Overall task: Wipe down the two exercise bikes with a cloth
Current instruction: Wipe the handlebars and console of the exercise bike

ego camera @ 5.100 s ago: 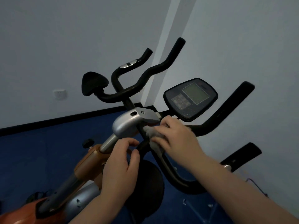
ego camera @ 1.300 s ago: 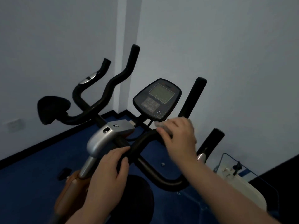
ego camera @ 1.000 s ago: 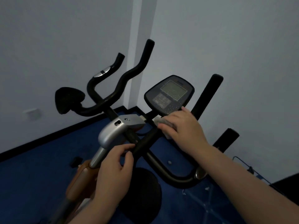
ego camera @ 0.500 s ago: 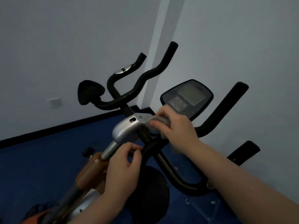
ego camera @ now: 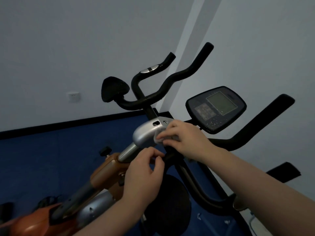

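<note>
Nearest us, our left hand (ego camera: 144,174) curls closed around the black handlebar tube (ego camera: 192,181) of the orange-framed exercise bike (ego camera: 105,174). Just beyond, our right hand (ego camera: 184,138) pinches a small crumpled grey cloth (ego camera: 159,140) against the silver metal stem cover (ego camera: 146,133). Behind it sits the black oval display console (ego camera: 216,109), then the pale wall (ego camera: 68,48).

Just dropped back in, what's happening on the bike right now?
A person is wiping an exercise bike. The right hand presses a small grey cloth against the silver handlebar clamp cover, just left of the console. The left hand grips the black bar just below, steadying it. The console face looks speckled.
</note>
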`<move>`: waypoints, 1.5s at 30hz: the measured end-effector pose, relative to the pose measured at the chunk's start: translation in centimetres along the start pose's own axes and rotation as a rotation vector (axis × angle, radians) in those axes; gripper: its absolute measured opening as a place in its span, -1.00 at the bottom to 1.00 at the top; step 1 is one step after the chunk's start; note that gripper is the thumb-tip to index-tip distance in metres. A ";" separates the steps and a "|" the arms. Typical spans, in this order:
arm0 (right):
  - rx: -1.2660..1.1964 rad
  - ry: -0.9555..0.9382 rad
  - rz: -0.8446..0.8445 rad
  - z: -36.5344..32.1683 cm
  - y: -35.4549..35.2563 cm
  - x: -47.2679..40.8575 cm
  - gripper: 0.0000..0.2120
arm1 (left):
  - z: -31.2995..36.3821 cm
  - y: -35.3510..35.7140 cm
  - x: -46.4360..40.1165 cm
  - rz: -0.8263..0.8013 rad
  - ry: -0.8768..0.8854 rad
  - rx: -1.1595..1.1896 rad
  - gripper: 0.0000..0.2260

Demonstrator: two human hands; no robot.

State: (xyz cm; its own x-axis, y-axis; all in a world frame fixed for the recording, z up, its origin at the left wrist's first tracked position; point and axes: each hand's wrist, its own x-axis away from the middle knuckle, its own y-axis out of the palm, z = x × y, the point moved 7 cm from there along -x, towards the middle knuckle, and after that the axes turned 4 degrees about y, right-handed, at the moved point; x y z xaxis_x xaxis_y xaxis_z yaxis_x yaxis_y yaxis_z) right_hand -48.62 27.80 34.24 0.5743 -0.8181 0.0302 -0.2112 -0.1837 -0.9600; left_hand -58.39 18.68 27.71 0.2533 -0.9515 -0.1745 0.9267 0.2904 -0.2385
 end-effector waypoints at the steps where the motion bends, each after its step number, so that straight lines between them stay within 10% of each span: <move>1: 0.004 0.015 0.021 -0.2 0.0 -0.3 -0.78 | 0.0 0.0 0.0 0.000 0.004 -0.004 -0.83; 8: -0.115 0.030 -0.256 1.4 -0.4 1.9 -0.81 | 0.2 0.1 -0.1 -0.018 0.042 -0.022 -0.84; 19: -0.101 0.093 -0.262 2.2 -0.7 1.1 -0.82 | 0.2 0.2 0.0 -0.021 0.039 -0.015 -0.83; 25: 0.052 0.077 0.009 0.3 -0.6 -0.3 -0.84 | 0.0 0.3 -0.1 -0.022 0.036 -0.017 -0.82; 40: 0.080 0.152 -0.269 2.1 -1.2 0.0 -0.80 | -0.3 0.5 -0.1 -0.077 0.035 0.004 -0.85; 45: 0.041 0.127 -0.104 1.3 0.2 -0.4 -0.85 | -0.3 0.6 -0.3 -0.065 0.042 0.019 -0.85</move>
State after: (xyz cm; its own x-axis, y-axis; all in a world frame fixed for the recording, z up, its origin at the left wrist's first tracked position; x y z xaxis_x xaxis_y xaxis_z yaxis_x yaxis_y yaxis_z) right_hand -47.83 28.76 33.70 0.4862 -0.8587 0.1621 -0.1217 -0.2502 -0.9605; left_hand -58.01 19.13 27.35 0.1810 -0.9632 -0.1990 0.9459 0.2258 -0.2329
